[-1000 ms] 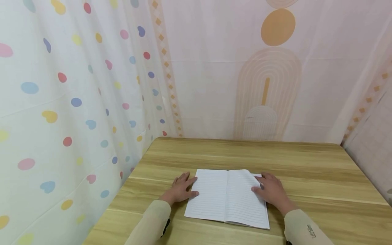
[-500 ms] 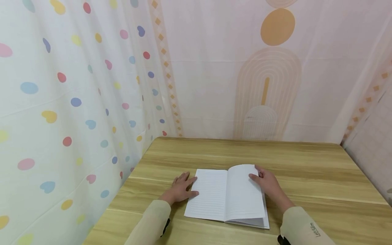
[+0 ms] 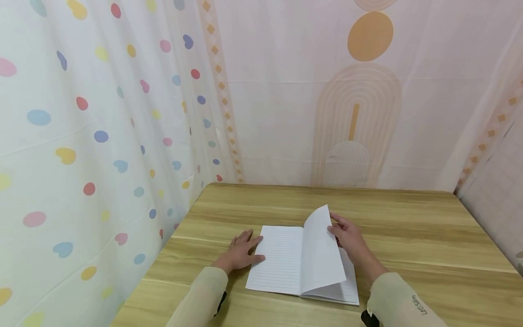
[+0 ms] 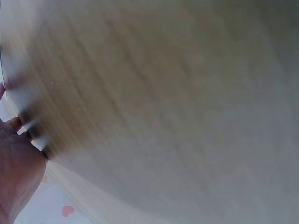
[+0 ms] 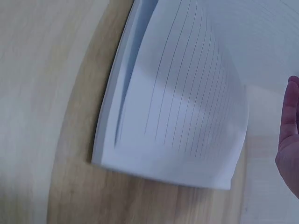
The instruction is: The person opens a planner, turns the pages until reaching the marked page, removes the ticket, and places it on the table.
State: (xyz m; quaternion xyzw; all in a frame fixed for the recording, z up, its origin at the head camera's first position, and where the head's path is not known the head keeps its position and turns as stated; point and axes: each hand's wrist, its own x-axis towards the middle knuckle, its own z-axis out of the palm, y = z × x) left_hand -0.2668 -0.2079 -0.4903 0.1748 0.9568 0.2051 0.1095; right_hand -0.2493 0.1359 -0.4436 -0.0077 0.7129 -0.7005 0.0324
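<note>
A notebook (image 3: 278,261) with white lined pages lies spread on the table. My left hand (image 3: 242,252) rests flat at its left edge, thumb and a fingertip on the page's margin and the other fingers on the wood. With my right hand (image 3: 350,240) I pinch the outer edge of a right-hand page (image 3: 322,261), thumb on the near face and fingers behind. That page stands raised and curved, and lined sheets show beneath it. In the right wrist view the fingers (image 5: 288,112) appear at the right border, beside the notebook's lined pages (image 5: 187,107).
The wood-grain table (image 3: 425,236) stretches to a patterned curtain (image 3: 278,113) at the back. Another curtain (image 3: 102,181) with coloured dots hangs along the left side.
The right hand has lifted the page from nearly flat and drawn it up and leftward, uncovering the sheets below. The left hand has stayed in place.
</note>
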